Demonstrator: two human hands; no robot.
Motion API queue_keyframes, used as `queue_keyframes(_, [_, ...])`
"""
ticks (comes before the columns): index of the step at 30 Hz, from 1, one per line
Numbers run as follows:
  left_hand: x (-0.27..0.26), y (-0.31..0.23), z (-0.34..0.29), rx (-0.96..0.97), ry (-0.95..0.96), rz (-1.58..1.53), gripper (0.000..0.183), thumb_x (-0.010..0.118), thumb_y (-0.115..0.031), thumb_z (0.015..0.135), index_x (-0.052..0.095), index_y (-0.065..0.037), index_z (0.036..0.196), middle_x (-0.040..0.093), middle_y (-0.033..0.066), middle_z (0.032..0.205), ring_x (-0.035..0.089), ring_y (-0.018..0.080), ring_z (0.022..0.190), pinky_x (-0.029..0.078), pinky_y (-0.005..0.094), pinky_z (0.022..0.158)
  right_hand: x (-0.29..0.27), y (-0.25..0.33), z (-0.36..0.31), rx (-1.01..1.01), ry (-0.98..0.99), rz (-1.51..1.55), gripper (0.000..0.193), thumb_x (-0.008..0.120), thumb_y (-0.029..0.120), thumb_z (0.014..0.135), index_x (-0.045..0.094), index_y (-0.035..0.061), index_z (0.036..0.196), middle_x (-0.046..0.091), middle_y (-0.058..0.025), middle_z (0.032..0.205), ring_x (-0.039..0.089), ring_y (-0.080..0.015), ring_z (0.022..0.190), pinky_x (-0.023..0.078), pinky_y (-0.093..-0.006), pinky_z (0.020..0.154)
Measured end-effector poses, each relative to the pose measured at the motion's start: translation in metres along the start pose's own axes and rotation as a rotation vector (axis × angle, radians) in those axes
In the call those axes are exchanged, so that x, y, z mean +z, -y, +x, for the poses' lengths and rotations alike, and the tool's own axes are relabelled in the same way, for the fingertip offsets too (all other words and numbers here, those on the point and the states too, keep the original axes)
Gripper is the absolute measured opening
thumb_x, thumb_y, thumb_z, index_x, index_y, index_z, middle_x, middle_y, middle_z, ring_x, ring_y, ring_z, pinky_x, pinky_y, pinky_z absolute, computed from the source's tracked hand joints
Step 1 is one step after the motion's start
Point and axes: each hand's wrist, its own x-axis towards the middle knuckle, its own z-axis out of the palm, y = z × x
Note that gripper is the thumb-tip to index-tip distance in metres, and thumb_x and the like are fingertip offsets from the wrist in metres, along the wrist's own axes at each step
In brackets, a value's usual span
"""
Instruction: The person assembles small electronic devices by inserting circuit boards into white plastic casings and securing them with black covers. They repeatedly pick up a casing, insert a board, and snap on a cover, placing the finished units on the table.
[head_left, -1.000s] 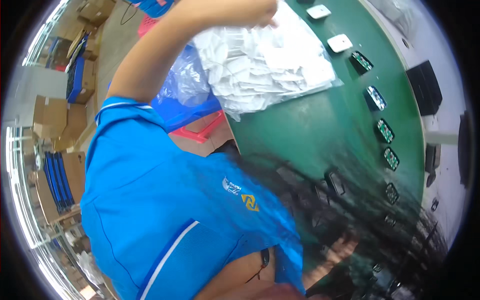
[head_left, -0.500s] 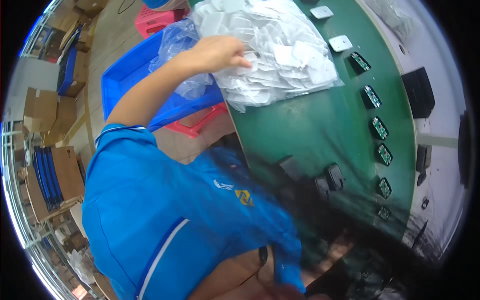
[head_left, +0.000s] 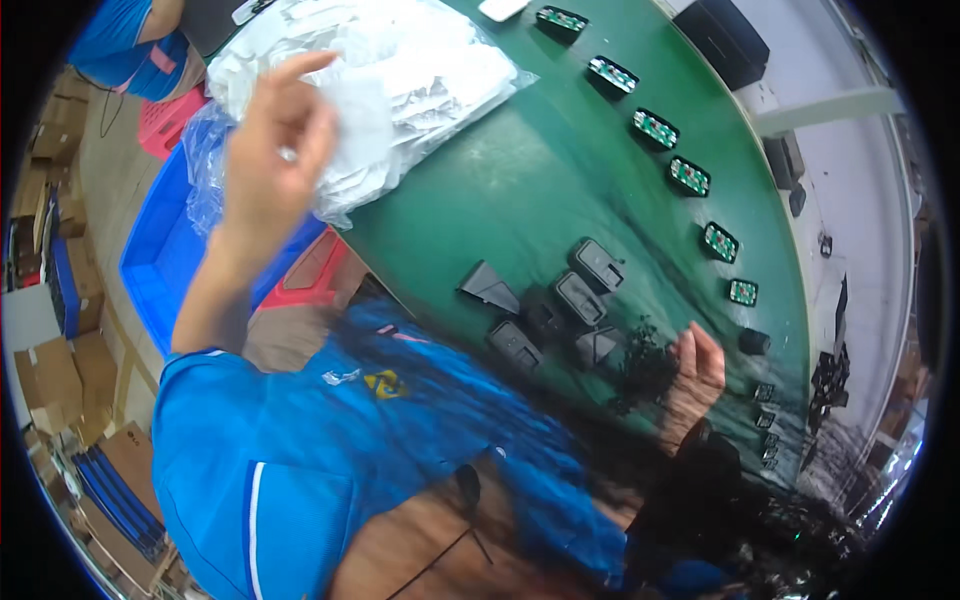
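Observation:
At the far left, my left hand (head_left: pixel 280 150), smeared by motion, is raised beside a big clear bag of white plastic plates (head_left: pixel 440 80). A blurred white plate (head_left: pixel 362 122) appears pinched in its fingers. My right hand (head_left: pixel 697 368) hovers over the green table, fingers loosely bent and apart, with nothing visible in them. Between my hands lie several dark grey plastic housings (head_left: pixel 580 298) and a wedge-shaped grey piece (head_left: pixel 490 286). Along the far side runs a row of black cases holding green circuit boards (head_left: pixel 690 176). Dark hair hides part of the near table.
A blue plastic bin (head_left: pixel 160 285) with clear wrapping stands left of the table (head_left: pixel 480 160), near a red stool (head_left: pixel 305 275). Another person's arm (head_left: pixel 125 25) shows at upper left. A black box (head_left: pixel 722 42) sits beyond the table's far edge. Cardboard boxes (head_left: pixel 75 370) stack at left.
My left hand has lifted from the bag, bringing a white plate along. The view has turned, so the table's things sit further left and up. My right hand now shows plainly above the table.

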Motion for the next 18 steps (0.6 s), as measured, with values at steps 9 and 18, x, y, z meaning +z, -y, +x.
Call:
queue_keyframes(9, [0.139,-0.046,-0.024,0.301,0.411,-0.523,0.023,0.06,0.002,0.081,0.066,-0.005,0.103,0.061,0.0095,0.083,0.059,0.0217,0.07,0.047,0.0305,0.059,0.096,0.075,-0.009,-0.176,0.295,0.437,0.03,0.063,-0.005,0.085,0.054,-0.0002,0.113,0.063,-0.0097,0.092,0.062,-0.0135,0.082,0.051,-0.0249,0.074])
queue_keyframes(18, [0.157,-0.038,-0.025,0.224,0.431,-0.546,0.017,0.067,-0.002,0.08,0.065,0.0,0.096,0.061,0.0104,0.083,0.061,0.0219,0.073,0.049,0.0301,0.061,0.109,0.072,-0.001,-0.349,0.316,0.021,0.025,0.063,-0.004,0.084,0.057,-0.0001,0.108,0.064,-0.0097,0.092,0.063,-0.016,0.084,0.051,-0.0275,0.075])
